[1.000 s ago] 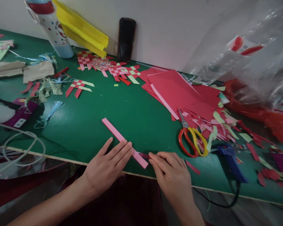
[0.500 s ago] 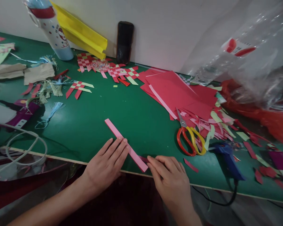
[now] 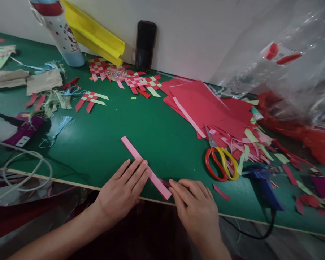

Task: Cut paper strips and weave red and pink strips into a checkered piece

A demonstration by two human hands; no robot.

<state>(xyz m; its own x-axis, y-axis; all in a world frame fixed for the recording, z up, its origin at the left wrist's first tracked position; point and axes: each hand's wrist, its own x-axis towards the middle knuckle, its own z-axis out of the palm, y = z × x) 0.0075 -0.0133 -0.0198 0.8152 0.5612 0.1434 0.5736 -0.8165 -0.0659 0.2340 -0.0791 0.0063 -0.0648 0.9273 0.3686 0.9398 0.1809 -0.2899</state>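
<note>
A long pink paper strip (image 3: 159,183) with a red edge lies slantwise on the green table, close to its front edge. My left hand (image 3: 126,182) rests flat across the strip's middle, fingers stretched out over it. Beside the strip's near end, my right hand (image 3: 196,202) is closed in a pinch on a darker pink paper strip (image 3: 165,183). Most of that darker strip is hidden under the pink strip and behind my fingertips.
Scissors (image 3: 221,162), red paper sheets (image 3: 203,104) and a blue glue gun (image 3: 265,186) lie to the right. Woven paper pieces (image 3: 90,100) and a blue tassel (image 3: 61,128) lie left. A bottle (image 3: 67,39) and phone (image 3: 145,45) stand at the back.
The camera view has shifted slightly. Both hands and the strips stay in nearly the same places on the table.
</note>
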